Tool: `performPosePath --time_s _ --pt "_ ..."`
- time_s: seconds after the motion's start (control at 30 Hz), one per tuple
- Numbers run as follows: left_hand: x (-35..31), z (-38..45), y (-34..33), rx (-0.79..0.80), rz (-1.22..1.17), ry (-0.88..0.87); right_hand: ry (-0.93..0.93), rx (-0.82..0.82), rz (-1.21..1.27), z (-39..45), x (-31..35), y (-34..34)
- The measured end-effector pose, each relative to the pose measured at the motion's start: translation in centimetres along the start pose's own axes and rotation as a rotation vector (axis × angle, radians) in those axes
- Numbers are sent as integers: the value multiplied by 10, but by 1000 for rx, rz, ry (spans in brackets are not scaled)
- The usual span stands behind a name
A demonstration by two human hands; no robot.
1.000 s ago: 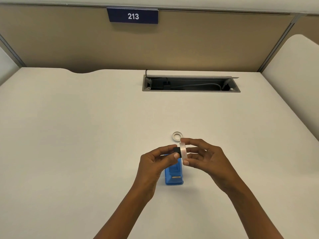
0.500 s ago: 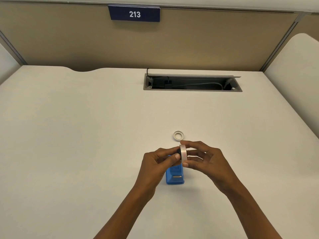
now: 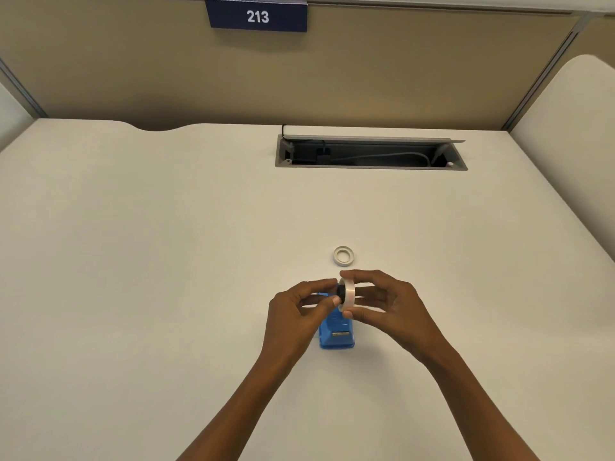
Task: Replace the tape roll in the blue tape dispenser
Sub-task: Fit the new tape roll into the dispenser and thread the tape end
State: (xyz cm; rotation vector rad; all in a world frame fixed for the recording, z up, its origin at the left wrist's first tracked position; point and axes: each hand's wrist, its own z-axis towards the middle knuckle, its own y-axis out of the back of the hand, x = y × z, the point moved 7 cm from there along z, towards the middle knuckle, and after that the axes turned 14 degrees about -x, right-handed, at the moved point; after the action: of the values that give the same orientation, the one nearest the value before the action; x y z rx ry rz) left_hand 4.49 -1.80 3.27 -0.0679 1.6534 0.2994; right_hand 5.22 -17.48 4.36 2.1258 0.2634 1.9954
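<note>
The blue tape dispenser lies on the white desk, partly hidden under my hands. Above it, my right hand pinches a white tape roll held on edge. My left hand grips a small black hub pressed against the roll's left side. How deep the hub sits in the roll is hidden. A thin white ring, an empty tape core, lies flat on the desk just beyond my fingers.
An open cable slot with wires is cut into the desk at the back. A tan partition with a blue "213" sign rises behind. A white side panel stands at the right.
The black hub has gone further into the roll, so less of it shows. Both hands have stayed above the dispenser.
</note>
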Motion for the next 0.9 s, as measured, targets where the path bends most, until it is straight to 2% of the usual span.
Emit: performPosePath --time_s 0.2,0.5,0.9 --pt "13 3 10 -65 82 -27 22 -84 -151 5 -11 10" --pt "24 1 11 -41 112 -2 0 -87 -167 6 -25 2" --pt "27 3 13 -38 99 3 106 -44 -278 19 -28 -11"
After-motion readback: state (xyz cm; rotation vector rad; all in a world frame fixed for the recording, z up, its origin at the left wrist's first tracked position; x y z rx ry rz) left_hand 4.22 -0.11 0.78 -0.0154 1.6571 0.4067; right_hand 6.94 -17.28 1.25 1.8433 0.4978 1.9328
